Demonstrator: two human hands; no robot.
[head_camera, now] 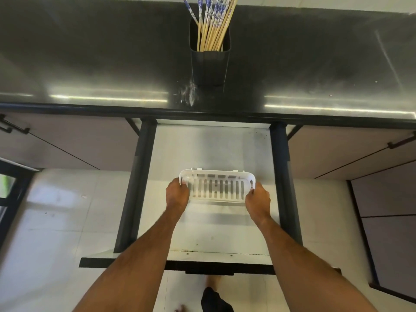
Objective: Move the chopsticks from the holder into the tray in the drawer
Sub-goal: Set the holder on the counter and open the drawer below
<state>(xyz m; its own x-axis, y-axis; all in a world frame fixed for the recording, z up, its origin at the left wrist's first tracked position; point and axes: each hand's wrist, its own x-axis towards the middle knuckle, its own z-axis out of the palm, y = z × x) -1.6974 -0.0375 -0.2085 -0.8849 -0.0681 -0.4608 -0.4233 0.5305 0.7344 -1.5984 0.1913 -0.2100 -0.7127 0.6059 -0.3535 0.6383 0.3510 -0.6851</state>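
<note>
One slotted white tray (217, 186) sits over the open drawer (211, 149), gripped at its ends by left hand (177, 193) and right hand (257, 199). Beyond the drawer, one black holder (210, 66) keeps roughly a dozen chopsticks (213, 25).

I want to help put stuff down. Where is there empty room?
The counter is bare on both sides of the holder. The drawer floor is bare behind and in front of the tray. It is crowded at the tray's ends, where both hands grip.
</note>
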